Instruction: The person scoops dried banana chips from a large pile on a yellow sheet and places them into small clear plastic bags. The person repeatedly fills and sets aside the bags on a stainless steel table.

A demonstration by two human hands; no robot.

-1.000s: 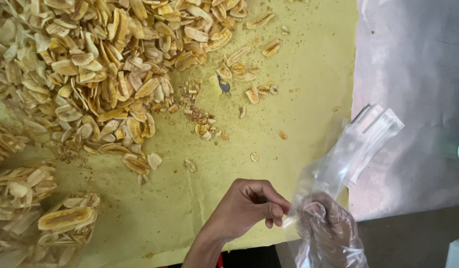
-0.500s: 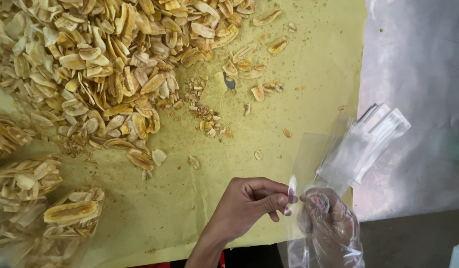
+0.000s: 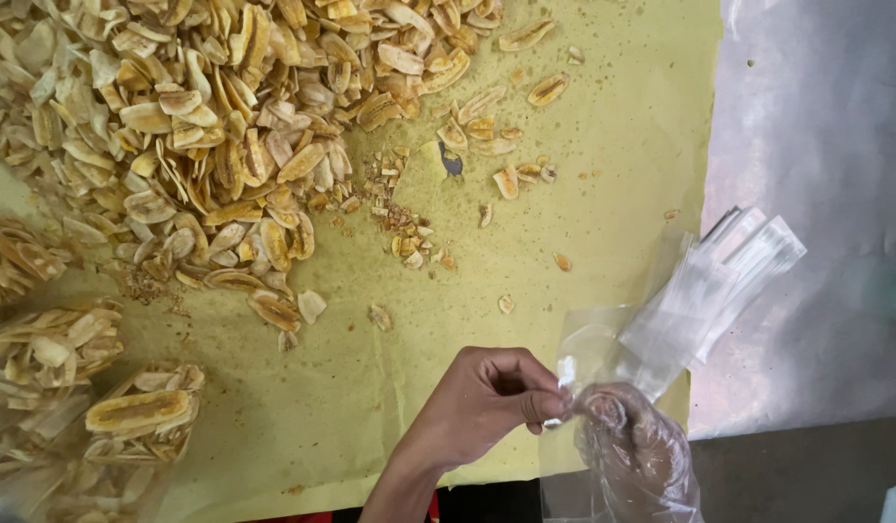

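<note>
My left hand point(image 3: 487, 402) is bare and pinches the edge of a clear plastic bag point(image 3: 603, 353) near the bottom middle of the view. My right hand point(image 3: 634, 455), covered by a thin transparent glove, grips the same bag from the other side. A stack of empty clear bags point(image 3: 729, 276) fans out up and to the right of both hands. A big heap of fried banana chips point(image 3: 206, 126) covers the upper left of the yellow paper point(image 3: 613, 145).
Filled clear bags of chips point(image 3: 70, 387) lie at the lower left. Loose chips and crumbs point(image 3: 409, 232) are scattered in the middle. A grey plastic sheet point(image 3: 826, 116) covers the surface on the right, with dark floor point(image 3: 806, 475) below it.
Both hands have stayed close together on the bag. The bag mouth has spread a little wider between them, and the view has shifted slightly.
</note>
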